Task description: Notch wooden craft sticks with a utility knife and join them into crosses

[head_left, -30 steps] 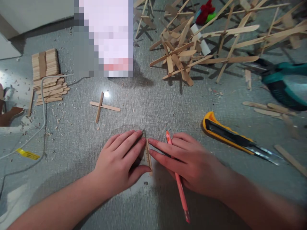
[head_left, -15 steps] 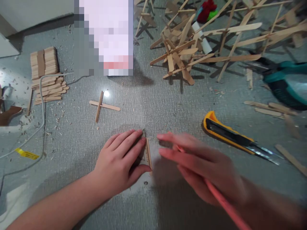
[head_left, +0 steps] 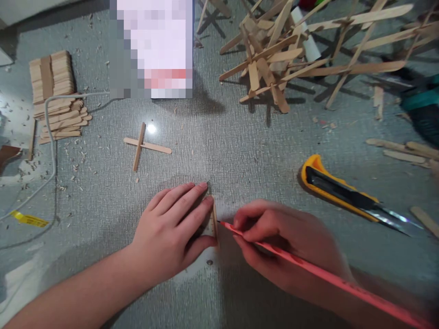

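My left hand (head_left: 171,224) lies palm down. Its index fingertip and thumb pin the two ends of a wooden craft stick (head_left: 215,217) against the table. Beneath the palm is a clear ruler (head_left: 199,270), mostly covered, with a small hole at its near end. In my right hand (head_left: 288,242), slightly blurred, is a red pencil (head_left: 308,269), held in a writing pinch. The pencil's dark tip is at the stick's right edge, near its middle; whether they touch I cannot tell. Two crossed craft sticks (head_left: 140,145) lie beyond my left hand.
A yellow utility knife (head_left: 343,192) lies at the right, blade out. Behind it are teal-handled pliers (head_left: 421,105) and a heap of joined craft sticks (head_left: 264,68). A bundle of sticks (head_left: 51,77), a cable (head_left: 53,137) and wood shavings are at the left. A blurred-out panel (head_left: 157,45) stands at the back.
My right hand has turned and closed its fingers round the pencil, whose tip now points at the stick. The left hand stays in place. The view has shifted slightly.
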Action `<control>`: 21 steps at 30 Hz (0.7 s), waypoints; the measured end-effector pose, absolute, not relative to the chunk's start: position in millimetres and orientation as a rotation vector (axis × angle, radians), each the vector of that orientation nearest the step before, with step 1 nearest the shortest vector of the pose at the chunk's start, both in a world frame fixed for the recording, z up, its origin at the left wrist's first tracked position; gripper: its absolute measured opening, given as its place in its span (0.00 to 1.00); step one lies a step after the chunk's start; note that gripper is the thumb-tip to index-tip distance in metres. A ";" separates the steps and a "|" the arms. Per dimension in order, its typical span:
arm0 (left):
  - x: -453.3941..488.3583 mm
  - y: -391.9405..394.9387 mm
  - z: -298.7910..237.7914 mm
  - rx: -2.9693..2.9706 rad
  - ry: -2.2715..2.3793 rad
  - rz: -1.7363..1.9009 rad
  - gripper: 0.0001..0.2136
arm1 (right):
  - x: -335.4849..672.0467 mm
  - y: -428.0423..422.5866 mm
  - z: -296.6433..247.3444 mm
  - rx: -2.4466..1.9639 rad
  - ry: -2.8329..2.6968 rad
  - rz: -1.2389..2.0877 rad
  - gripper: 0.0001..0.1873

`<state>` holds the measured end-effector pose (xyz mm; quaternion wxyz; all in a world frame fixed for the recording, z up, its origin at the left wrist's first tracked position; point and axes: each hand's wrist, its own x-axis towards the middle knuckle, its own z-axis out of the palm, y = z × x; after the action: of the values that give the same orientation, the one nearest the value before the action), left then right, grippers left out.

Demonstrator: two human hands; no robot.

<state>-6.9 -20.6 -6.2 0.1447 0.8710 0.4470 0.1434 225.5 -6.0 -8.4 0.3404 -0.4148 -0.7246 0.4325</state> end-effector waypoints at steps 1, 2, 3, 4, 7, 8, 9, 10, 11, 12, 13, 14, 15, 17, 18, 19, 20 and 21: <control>-6.7 -20.7 -6.1 2.511 1.286 0.413 0.26 | 225.5 -6.7 -8.0 -1.087 -1.885 1.121 0.11; -6.5 -20.7 -5.8 2.514 1.283 0.414 0.25 | 225.7 -7.2 -7.7 -1.096 -1.889 1.117 0.11; -6.5 -20.6 -5.4 2.519 1.280 0.416 0.24 | 225.8 -7.5 -7.5 -1.097 -1.899 1.114 0.11; -6.5 -20.5 -4.8 2.523 1.280 0.419 0.24 | 225.9 -7.6 -7.4 -1.092 -1.911 1.111 0.12; -7.0 -20.0 -3.3 2.529 1.285 0.401 0.23 | 226.0 -7.5 -7.8 -1.076 -1.933 1.091 0.12; -7.2 -19.8 -3.1 2.528 1.287 0.392 0.22 | 225.9 -7.5 -8.0 -1.080 -1.937 1.079 0.12; -7.2 -19.6 -3.1 2.529 1.284 0.386 0.22 | 225.7 -7.5 -8.3 -1.087 -1.942 1.067 0.12; -7.1 -19.4 -3.2 2.530 1.281 0.383 0.22 | 225.5 -7.5 -8.6 -1.097 -1.948 1.057 0.13; -7.0 -19.3 -3.5 2.531 1.279 0.383 0.22 | 225.3 -7.5 -8.8 -1.105 -1.953 1.047 0.13; -6.7 -19.3 -3.9 2.533 1.277 0.383 0.22 | 225.1 -7.4 -9.0 -1.112 -1.955 1.041 0.13; -6.5 -19.4 -4.3 2.534 1.276 0.383 0.22 | 225.0 -7.3 -9.2 -1.115 -1.957 1.036 0.13; -6.2 -19.5 -4.6 2.533 1.276 0.381 0.22 | 224.8 -7.2 -9.2 -1.112 -1.956 1.031 0.13; -6.0 -19.7 -4.8 2.533 1.276 0.378 0.22 | 224.8 -7.0 -9.2 -1.106 -1.953 1.025 0.12; -5.8 -19.9 -4.7 2.532 1.277 0.377 0.22 | 224.9 -6.7 -9.1 -1.098 -1.954 1.022 0.12; -5.7 -19.9 -4.5 2.532 1.279 0.376 0.22 | 225.0 -6.6 -9.0 -1.096 -1.956 1.022 0.12; -5.6 -19.8 -4.2 2.533 1.281 0.376 0.22 | 225.1 -6.5 -8.9 -1.095 -1.959 1.021 0.12; -5.5 -19.6 -3.8 2.536 1.281 0.374 0.22 | 225.2 -6.4 -8.9 -1.098 -1.962 1.023 0.12; -5.4 -19.4 -3.4 2.538 1.282 0.374 0.22 | 225.2 -6.3 -8.9 -1.104 -1.964 1.024 0.12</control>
<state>-5.4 -19.4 -3.4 0.1364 0.8768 0.4427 0.1291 225.2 -6.3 -8.9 0.3273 -0.4217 -0.7499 0.3908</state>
